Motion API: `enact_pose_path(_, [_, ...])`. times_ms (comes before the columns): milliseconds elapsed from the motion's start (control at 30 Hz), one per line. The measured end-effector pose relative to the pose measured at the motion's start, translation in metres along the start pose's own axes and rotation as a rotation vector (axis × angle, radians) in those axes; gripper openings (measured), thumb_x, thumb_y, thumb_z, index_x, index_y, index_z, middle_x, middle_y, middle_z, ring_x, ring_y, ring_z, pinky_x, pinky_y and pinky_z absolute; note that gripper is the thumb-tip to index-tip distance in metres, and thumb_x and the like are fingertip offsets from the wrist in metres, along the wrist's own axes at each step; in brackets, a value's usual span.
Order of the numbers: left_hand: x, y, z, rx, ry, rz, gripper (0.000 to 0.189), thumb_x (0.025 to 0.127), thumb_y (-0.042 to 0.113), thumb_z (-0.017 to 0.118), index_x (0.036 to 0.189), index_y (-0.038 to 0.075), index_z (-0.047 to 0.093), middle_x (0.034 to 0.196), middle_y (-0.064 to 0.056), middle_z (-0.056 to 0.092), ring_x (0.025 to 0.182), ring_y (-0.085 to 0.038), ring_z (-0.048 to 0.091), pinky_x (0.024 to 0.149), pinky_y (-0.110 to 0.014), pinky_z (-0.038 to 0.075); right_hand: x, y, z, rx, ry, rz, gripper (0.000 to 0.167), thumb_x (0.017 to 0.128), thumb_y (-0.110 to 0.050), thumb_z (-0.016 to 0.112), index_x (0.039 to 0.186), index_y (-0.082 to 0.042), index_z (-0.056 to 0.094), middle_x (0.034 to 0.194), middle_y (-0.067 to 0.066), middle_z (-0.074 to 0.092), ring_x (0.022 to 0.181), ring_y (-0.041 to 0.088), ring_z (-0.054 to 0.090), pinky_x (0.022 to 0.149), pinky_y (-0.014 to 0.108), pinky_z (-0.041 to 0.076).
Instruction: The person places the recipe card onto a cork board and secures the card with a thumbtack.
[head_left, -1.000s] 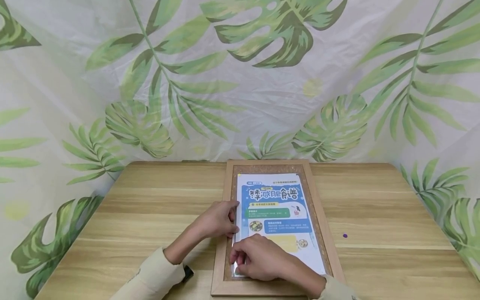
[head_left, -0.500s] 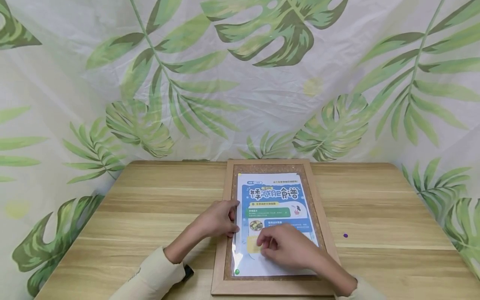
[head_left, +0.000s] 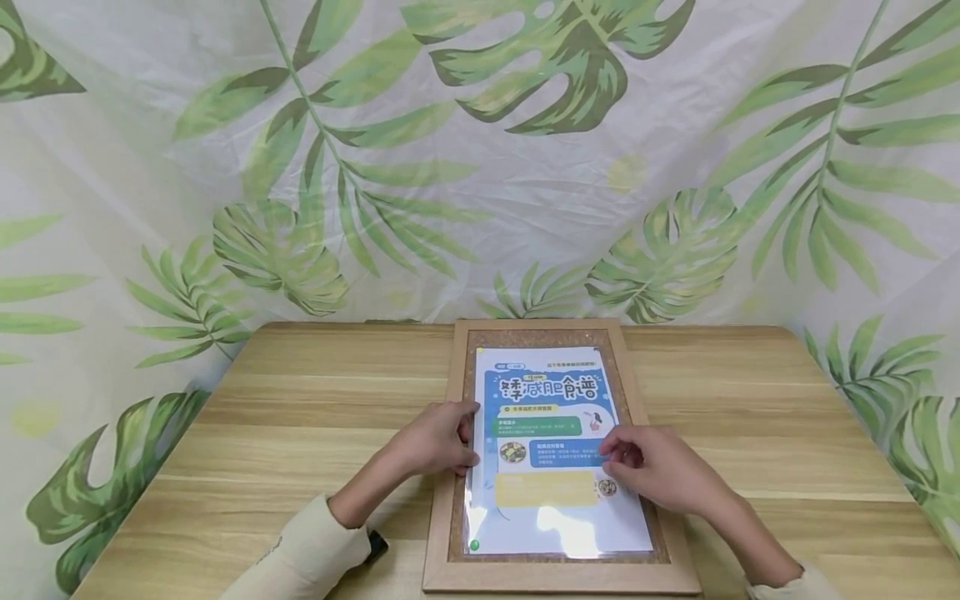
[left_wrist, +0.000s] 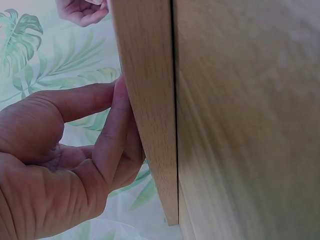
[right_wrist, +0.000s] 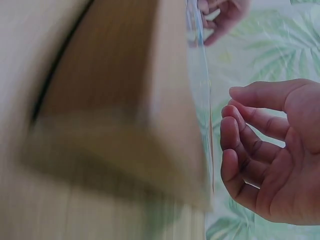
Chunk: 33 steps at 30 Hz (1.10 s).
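A printed poster (head_left: 558, 417) in a clear sleeve lies on a wood-framed cork board (head_left: 562, 577). A green pushpin (head_left: 474, 545) marks the poster's lower left corner, and a small yellow pin (head_left: 480, 350) its upper left. My left hand (head_left: 438, 437) rests with its fingertips at the poster's left edge, over the frame. Seen from the left wrist, the left hand's fingers (left_wrist: 117, 120) touch down just behind the frame's side. My right hand (head_left: 667, 468) hovers over the board's right side, fingers loosely bent; the right wrist view shows no object between them.
The board lies on a wood-grain table (head_left: 352, 392). A small black object (head_left: 377, 547) is partly hidden by my left sleeve (head_left: 318, 542). A leaf-patterned curtain (head_left: 480, 167) surrounds the table's back and sides.
My right hand has moved from the poster's lower left corner up and right to its right edge. The green pushpin is uncovered, and the purple spot on the table is now covered.
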<state>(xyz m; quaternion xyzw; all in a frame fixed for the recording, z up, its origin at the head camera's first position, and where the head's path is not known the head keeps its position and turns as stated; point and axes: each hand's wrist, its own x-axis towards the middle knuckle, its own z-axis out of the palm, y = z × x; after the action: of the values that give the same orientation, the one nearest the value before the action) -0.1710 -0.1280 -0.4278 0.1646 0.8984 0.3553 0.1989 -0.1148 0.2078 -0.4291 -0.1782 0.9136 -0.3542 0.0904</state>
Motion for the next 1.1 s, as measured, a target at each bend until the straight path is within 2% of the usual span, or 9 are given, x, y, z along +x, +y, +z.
enact_pose_path(267, [0.0, 0.0, 0.001, -0.01, 0.005, 0.001, 0.08, 0.084, -0.01, 0.084, 0.154, -0.014, 0.046, 0.086, -0.008, 0.062, 0.06, -0.012, 0.07, 0.054, -0.026, 0.058, -0.014, 0.027, -0.013, -0.022, 0.057, 0.028, 0.005, 0.096, -0.012, 0.078, 0.101, -0.014, 0.077, 0.085, -0.008, 0.068, 0.078, 0.003, 0.059, 0.069, 0.021, 0.054])
enact_pose_path(600, [-0.002, 0.001, 0.001, -0.016, 0.009, -0.016, 0.08, 0.084, -0.01, 0.083, 0.155, -0.013, 0.046, 0.087, -0.008, 0.062, 0.061, -0.012, 0.07, 0.054, -0.025, 0.058, -0.028, 0.055, -0.027, -0.047, 0.104, 0.004, 0.005, 0.097, -0.017, 0.079, 0.102, -0.017, 0.078, 0.087, -0.011, 0.071, 0.08, -0.002, 0.063, 0.071, 0.022, 0.058])
enact_pose_path(800, [-0.003, 0.002, 0.0, -0.029, 0.008, -0.02, 0.081, 0.083, -0.01, 0.084, 0.155, -0.012, 0.046, 0.088, -0.009, 0.062, 0.062, -0.013, 0.07, 0.055, -0.027, 0.059, -0.036, 0.064, -0.036, -0.067, 0.131, 0.004, 0.006, 0.098, -0.013, 0.077, 0.104, -0.013, 0.078, 0.087, -0.01, 0.072, 0.08, -0.003, 0.062, 0.07, 0.022, 0.058])
enact_pose_path(967, [-0.003, 0.002, 0.001, -0.027, 0.006, -0.021, 0.081, 0.083, -0.01, 0.084, 0.155, -0.012, 0.046, 0.088, -0.009, 0.063, 0.061, -0.013, 0.071, 0.055, -0.027, 0.06, -0.04, 0.072, -0.042, -0.063, 0.121, 0.027, 0.007, 0.099, -0.014, 0.076, 0.105, -0.012, 0.077, 0.088, -0.009, 0.072, 0.081, -0.003, 0.062, 0.07, 0.022, 0.057])
enact_pose_path(1100, [-0.002, 0.002, 0.001, -0.024, 0.003, -0.016, 0.08, 0.084, -0.01, 0.084, 0.155, -0.012, 0.046, 0.088, -0.009, 0.063, 0.061, -0.013, 0.07, 0.055, -0.027, 0.059, -0.042, 0.08, -0.044, -0.053, 0.078, -0.001, 0.01, 0.097, -0.013, 0.078, 0.107, -0.011, 0.076, 0.092, -0.007, 0.072, 0.082, -0.003, 0.062, 0.069, 0.022, 0.057])
